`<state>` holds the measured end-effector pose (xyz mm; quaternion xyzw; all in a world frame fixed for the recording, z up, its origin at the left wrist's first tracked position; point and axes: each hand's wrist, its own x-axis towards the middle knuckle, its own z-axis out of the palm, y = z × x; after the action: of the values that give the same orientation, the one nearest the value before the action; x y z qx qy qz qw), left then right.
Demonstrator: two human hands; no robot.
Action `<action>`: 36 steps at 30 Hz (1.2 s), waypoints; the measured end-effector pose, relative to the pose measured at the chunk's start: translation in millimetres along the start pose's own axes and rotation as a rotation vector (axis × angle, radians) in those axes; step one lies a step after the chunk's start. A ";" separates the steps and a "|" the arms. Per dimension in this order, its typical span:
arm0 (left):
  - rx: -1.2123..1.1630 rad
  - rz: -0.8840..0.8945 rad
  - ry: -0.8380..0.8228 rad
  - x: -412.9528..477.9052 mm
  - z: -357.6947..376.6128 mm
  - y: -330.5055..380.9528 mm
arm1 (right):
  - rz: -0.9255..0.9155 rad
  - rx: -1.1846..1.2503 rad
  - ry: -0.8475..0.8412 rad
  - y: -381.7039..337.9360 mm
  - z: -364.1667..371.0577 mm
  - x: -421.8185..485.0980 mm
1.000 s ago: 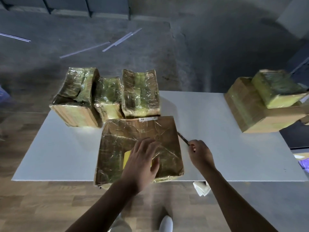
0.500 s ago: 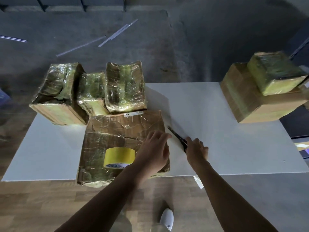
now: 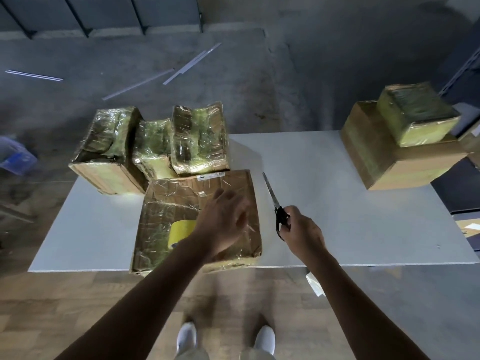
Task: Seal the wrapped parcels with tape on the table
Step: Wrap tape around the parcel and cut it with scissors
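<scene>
A flat parcel [image 3: 181,201] wrapped in clear film lies at the near edge of the white table [image 3: 350,216]. A yellow tape roll [image 3: 180,231] rests on it, partly hidden by my left forearm. My left hand [image 3: 223,219] hovers blurred over the parcel's right half, fingers spread and holding nothing. My right hand [image 3: 302,229] grips the black handles of scissors [image 3: 272,197], blades pointing away, just right of the parcel. Three wrapped parcels [image 3: 200,139] stand behind the flat one.
A large cardboard box [image 3: 405,167] with a smaller wrapped parcel [image 3: 418,115] on top sits at the table's right end. Metal strips lie on the grey floor beyond. A blue item [image 3: 15,157] lies on the floor at far left.
My left hand has left the tape roll and moved right across the parcel. My right hand has taken the scissors by the handles and lifted them off the table.
</scene>
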<state>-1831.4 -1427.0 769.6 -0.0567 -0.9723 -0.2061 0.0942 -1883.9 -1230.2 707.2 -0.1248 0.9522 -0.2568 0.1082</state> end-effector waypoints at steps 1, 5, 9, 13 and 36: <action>0.043 0.005 -0.027 -5.8 -9.8 -10.6 | -0.032 0.044 0.004 -9.6 -3.8 -2.9; 0.368 -0.015 -0.468 -30.9 -43.7 -50.1 | -0.093 0.182 -0.067 -51.4 -7.6 -12.7; 0.410 0.007 -0.492 -39.8 -47.4 -66.7 | -0.109 0.217 -0.164 -81.8 7.6 -20.5; 0.134 -0.063 -0.328 -53.1 -63.2 -98.3 | -0.135 0.208 -0.166 -102.1 26.2 -31.8; -0.248 -0.097 -0.160 -58.0 -55.5 -137.5 | -0.108 -0.182 0.034 -132.6 108.1 -25.5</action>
<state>-1786.4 -1578.9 753.8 -0.0371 -0.9454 -0.3237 -0.0016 -1806.5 -1383.7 688.0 -0.1811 0.9652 -0.1769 0.0661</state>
